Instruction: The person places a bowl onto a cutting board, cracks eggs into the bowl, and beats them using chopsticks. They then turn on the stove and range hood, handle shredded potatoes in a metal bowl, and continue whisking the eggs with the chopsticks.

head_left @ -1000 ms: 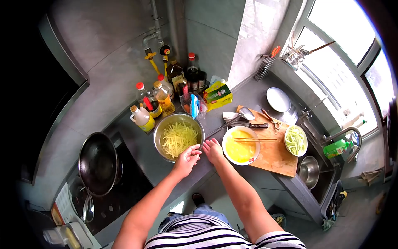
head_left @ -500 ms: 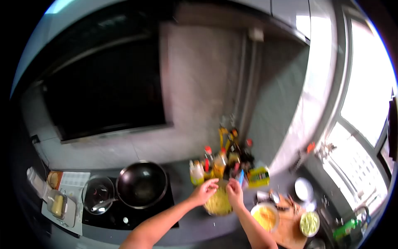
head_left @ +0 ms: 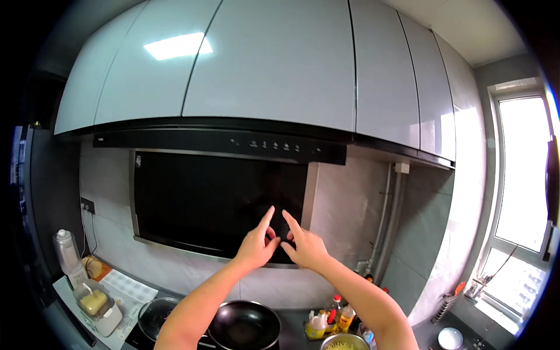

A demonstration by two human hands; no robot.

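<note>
Black and shiny, the big hood (head_left: 219,201) stood behind two bare hands, left (head_left: 256,245) and right (head_left: 305,246), both empty, pointer fingers up, above the wok (head_left: 245,326).

Glossy pale cabinets (head_left: 274,64) hang above a smooth black range hood panel (head_left: 204,201).

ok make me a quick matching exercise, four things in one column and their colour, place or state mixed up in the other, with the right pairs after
1. wok
2. cupboards
3. white dish
4. left hand and right hand

A. raised, fingers pointing up
B. pale and glossy, above the hood
C. black, bottom centre
D. on the counter, lower right

Pairs: 1-C, 2-B, 3-D, 4-A
</note>
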